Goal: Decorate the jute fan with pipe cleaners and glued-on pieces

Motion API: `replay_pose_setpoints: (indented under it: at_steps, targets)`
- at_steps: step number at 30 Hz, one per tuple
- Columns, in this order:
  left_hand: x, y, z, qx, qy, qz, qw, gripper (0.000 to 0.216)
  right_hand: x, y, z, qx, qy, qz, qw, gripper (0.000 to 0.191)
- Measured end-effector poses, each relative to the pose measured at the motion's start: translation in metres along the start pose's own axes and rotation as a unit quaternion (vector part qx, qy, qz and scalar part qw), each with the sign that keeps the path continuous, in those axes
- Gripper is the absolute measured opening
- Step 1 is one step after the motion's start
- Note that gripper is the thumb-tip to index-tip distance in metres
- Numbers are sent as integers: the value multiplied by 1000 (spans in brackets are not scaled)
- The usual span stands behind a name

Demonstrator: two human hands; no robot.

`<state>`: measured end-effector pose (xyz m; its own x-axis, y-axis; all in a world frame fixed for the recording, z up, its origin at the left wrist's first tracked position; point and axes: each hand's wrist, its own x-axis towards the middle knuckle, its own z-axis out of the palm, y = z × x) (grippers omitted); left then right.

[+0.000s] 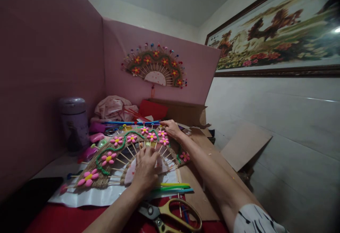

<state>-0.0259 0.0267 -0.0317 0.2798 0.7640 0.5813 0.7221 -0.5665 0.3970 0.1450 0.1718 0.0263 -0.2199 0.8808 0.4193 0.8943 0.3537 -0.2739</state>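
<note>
A craft fan (124, 155) lies before me, made of wooden sticks woven with brown twine. Pink flowers with yellow centres (108, 158) and a wavy green pipe cleaner (98, 162) decorate it. Small coloured balls tip some sticks along its outer edge. My left hand (145, 169) rests over the fan's white inner part, fingers bent down onto the sticks. At the far edge, my right hand (171, 128) has its fingers drawn together beside the stick tips and blue pipe cleaners (127, 122). What sits between those fingertips is too small to make out.
Gold-handled scissors (170, 213) lie close to me, beside yellow and green pipe cleaners (174, 187). A lidded purple tumbler (74, 126) stands on the left. Behind are pink cloth (114, 107) and a cardboard box (180, 112). A finished-looking fan (155, 66) hangs on the pink panel.
</note>
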Motion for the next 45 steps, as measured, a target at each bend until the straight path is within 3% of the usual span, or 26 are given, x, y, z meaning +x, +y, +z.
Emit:
replay_pose_setpoints:
  at_steps: [28, 32, 36, 39, 45]
  targets:
    - [1, 1, -2, 2, -13, -7, 1000, 26, 0, -4, 0, -20, 8, -3, 1000, 44]
    - [1, 0, -2, -1, -17, -5, 1000, 23, -7, -9, -10, -28, 60, 30, 997, 47]
    - [1, 0, -1, 9, -18, 2, 1000, 22, -28, -21, -29, -18, 141, 46, 989, 36]
    - [0, 4, -2, 31, -6, 13, 999, 20, -56, -33, -43, 40, 235, 14, 971, 26]
    - [1, 14, -13, 68, 35, 28, 997, 12, -125, -55, -59, 71, 347, -45, 934, 16]
